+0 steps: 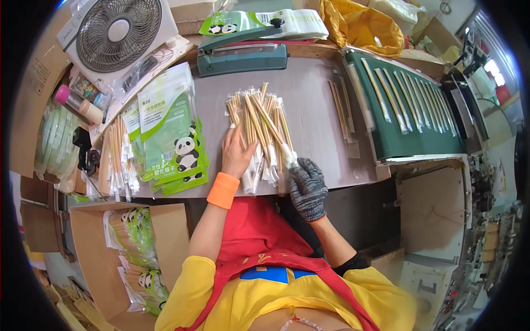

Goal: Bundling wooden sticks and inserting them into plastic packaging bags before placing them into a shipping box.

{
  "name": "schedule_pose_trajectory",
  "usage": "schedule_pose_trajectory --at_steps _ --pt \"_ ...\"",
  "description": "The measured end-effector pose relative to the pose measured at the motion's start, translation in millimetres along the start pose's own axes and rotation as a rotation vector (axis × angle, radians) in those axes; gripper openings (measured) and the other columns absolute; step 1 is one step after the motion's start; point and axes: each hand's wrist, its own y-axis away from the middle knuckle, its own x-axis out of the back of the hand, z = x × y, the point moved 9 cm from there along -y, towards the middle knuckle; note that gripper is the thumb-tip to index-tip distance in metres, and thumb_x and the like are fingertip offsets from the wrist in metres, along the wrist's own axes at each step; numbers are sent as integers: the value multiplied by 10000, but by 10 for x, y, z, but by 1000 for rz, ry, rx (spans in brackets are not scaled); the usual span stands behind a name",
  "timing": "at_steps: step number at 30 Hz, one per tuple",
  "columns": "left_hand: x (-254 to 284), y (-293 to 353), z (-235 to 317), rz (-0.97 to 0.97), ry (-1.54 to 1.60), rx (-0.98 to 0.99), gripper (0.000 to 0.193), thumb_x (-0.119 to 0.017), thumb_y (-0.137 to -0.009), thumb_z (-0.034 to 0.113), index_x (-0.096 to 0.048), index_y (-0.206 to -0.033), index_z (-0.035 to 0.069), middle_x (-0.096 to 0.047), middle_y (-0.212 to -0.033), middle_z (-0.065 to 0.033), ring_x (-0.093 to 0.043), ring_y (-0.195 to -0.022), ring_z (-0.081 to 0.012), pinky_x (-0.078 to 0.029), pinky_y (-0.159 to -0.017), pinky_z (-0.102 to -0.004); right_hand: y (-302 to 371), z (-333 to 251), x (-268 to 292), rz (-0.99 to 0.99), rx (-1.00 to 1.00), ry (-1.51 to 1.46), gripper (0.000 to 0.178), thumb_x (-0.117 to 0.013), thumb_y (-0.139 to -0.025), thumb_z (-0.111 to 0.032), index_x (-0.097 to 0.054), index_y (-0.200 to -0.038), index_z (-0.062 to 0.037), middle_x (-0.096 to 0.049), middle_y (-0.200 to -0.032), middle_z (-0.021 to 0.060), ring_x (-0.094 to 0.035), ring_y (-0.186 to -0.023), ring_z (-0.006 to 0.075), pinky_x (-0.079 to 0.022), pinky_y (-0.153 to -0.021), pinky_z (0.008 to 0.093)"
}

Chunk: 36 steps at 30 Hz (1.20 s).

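Note:
A loose pile of individually wrapped chopsticks (256,124) lies in the middle of the grey worktable, thin wooden sticks in clear and white sleeves. My left hand (237,153), bare with an orange wristband, rests against the pile's left side, fingers stretched and thumb apart over the sleeves. At the pile's lower right, my right hand (307,187) wears a dark grey knitted glove. Its fingers are closed at the white sleeve end of a slanting wrapped pair (273,131). Left of the pile lie green-and-white panda-print bags (171,135), stacked flat.
A teal bag sealer (243,58) stands at the table's back. Right is a green conveyor belt (419,144) carrying a row of wrapped chopsticks. More chopsticks (120,160) lie far left, below a fan (117,30). An open carton (171,231) at lower left holds filled bags.

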Motion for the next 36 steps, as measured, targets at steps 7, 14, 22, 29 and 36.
schedule_pose_trajectory --at_steps 7,14,22,29,36 --pt "680 -85 1455 -160 505 -176 375 -640 -827 190 -600 -1155 13 -626 -1108 -170 -605 -1007 -305 -468 -890 -354 -5 307 140 85 -130 78 206 -649 -765 -88 -634 -965 -42 -619 -1033 160 -572 -1008 322 -456 -893 419" --pt "1787 575 3289 -427 950 -975 167 -549 -854 15 -711 -822 39 -676 -898 -126 -636 -756 -263 -525 -685 -330 -125 322 -80 -19 -212 -133 330 -657 -681 -113 -625 -1008 -86 -589 -1128 145 -531 -1076 341 -424 -930 447" --pt "1896 732 3385 -528 1137 -1084 200 -504 -883 54 -701 -888 23 -675 -898 -131 -637 -741 -249 -510 -654 -307 -76 129 -31 75 62 112 303 -632 -687 -97 -617 -990 -97 -575 -1109 163 -538 -1048 353 -433 -913 456" --pt "2024 753 3443 -564 1346 -1207 245 -464 -909 89 -693 -946 9 -675 -899 -135 -638 -728 -236 -497 -627 -287 -28 78 96 81 20 137 272 -633 -663 -74 -633 -934 -73 -601 -1066 160 -551 -1032 353 -440 -903 456" --pt "1752 794 3725 -627 1634 -1033 299 -424 -935 124 -684 -1005 -5 -674 -900 -139 -638 -715 -223 -484 -600 -267 -81 137 -123 59 87 159 250 -617 -715 -62 -627 -965 -51 -597 -1083 167 -550 -1036 355 -434 -911 457"
